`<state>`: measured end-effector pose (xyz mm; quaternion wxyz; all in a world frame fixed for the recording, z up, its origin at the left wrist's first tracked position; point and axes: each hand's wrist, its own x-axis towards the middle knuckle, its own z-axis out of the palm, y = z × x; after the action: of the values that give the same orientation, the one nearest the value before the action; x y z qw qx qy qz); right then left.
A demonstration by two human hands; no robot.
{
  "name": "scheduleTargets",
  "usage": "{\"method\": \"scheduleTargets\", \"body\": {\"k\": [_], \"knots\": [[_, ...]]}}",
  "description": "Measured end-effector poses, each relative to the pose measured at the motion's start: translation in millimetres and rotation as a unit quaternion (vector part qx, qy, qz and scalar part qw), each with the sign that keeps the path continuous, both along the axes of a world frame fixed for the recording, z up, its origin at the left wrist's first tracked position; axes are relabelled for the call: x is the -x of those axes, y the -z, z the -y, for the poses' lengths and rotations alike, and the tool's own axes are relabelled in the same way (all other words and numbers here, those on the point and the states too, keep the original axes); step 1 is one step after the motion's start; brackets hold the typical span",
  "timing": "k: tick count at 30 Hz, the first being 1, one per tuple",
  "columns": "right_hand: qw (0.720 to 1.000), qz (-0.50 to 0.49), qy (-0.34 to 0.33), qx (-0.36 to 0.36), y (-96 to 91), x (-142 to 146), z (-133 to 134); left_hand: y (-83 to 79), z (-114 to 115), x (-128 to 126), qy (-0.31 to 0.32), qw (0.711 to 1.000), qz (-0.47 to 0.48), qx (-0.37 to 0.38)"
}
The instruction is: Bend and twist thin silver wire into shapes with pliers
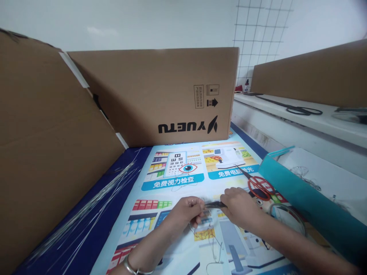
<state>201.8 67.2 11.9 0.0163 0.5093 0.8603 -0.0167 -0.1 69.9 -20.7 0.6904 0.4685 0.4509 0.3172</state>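
Observation:
My left hand is closed in a pinch on a thin wire, part of which hangs below the fingers. My right hand is wrapped round a pair of pliers with dark, narrow jaws; its handles are hidden in the fist. The jaw tips point left and meet the left fingertips, where I cannot tell exactly what they grip. Below the hands, bent pieces of wire lie on the printed sheet. Beyond the right hand are red-handled scissors.
Cardboard panels stand at the back and left. Many straight wires lie along the left edge. On the right are a teal box with wire pieces, a clear round dish, and a white ledge carrying black scissors.

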Motion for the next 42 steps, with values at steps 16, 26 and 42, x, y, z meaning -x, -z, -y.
{"method": "scheduleTargets", "body": {"k": [16,26,42], "knots": [[1.0,0.006,0.002,-0.015,9.0,0,0,-0.6,2,-2,-0.003,0.999,-0.04,-0.025],[1.0,0.01,0.013,0.001,9.3,3,1,3.7,2,-3,-0.01,0.997,-0.074,-0.032],[0.999,-0.023,0.021,0.007,13.1,1,0,0.2,2,-3,-0.01,0.996,-0.082,-0.031]]}}
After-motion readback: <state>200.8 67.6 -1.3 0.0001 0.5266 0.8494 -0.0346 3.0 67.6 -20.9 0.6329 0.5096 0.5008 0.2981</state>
